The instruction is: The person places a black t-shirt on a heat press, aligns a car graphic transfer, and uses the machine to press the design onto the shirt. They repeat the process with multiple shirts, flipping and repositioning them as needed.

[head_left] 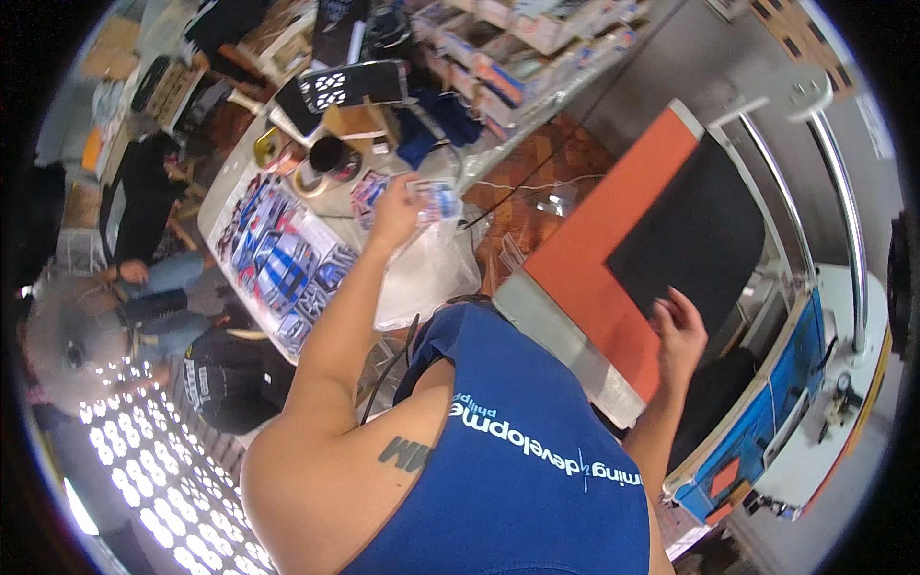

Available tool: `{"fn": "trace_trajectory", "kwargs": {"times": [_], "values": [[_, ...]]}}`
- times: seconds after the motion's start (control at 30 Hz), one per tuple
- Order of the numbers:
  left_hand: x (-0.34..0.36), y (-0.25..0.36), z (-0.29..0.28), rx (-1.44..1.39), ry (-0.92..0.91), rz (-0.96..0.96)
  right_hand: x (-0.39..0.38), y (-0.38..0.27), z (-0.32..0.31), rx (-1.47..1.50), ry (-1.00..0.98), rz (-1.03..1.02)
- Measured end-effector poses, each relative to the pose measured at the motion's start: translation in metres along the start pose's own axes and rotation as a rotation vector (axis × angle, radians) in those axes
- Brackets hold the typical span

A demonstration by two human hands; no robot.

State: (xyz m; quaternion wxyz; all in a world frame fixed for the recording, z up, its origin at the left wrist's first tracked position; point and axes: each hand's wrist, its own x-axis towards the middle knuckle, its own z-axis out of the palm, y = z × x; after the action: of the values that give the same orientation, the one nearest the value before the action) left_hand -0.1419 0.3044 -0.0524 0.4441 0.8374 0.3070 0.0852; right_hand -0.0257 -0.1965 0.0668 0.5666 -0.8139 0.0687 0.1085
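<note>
My left hand [395, 213] reaches over the table, its fingers closed on a small printed sheet [439, 201] in blue, white and red. Beside that hand, a similar colourful print [368, 194] lies on the table. Clear plastic film [426, 278] spreads just below my left wrist. Over on the right, my right hand [680, 333] hovers by a flat orange board [586, 254], with fingers loosely bent and apart, holding nothing. A black pad [695, 240] covers part of that board, right above my right hand.
A press-like machine with chrome bars [848, 220] and a blue side panel [791, 383] stands at right. On the table lie a large car print [283, 268], a black cup [335, 158] and a tape roll [309, 180]. Trays [532, 57] stand behind. Another person [158, 297] is at left.
</note>
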Motion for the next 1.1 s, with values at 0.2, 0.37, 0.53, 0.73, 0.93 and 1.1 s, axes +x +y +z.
{"fn": "trace_trajectory", "kwargs": {"times": [0.2,0.37,0.53,0.73,0.93,1.1], "values": [[-0.01,-0.116,-0.083,-0.068,0.254,-0.249,0.028,-0.006,-0.114,0.082,0.345,-0.25],[-0.006,-0.042,-0.069,0.543,0.557,0.17,0.017,-0.049,-0.157,0.537,0.69,-0.24],[0.055,0.117,-0.057,0.175,0.451,0.73,-0.003,-0.033,-0.097,0.543,0.778,-0.127],[0.206,0.31,-0.041,0.468,0.186,1.063,-0.063,0.017,-0.019,-0.017,0.473,0.016],[0.256,0.347,0.001,0.954,-0.072,0.831,-0.117,0.045,-0.031,-0.041,0.495,0.019],[0.279,0.349,0.007,0.85,0.009,0.753,-0.146,0.066,-0.045,-0.007,0.57,0.116]]}}
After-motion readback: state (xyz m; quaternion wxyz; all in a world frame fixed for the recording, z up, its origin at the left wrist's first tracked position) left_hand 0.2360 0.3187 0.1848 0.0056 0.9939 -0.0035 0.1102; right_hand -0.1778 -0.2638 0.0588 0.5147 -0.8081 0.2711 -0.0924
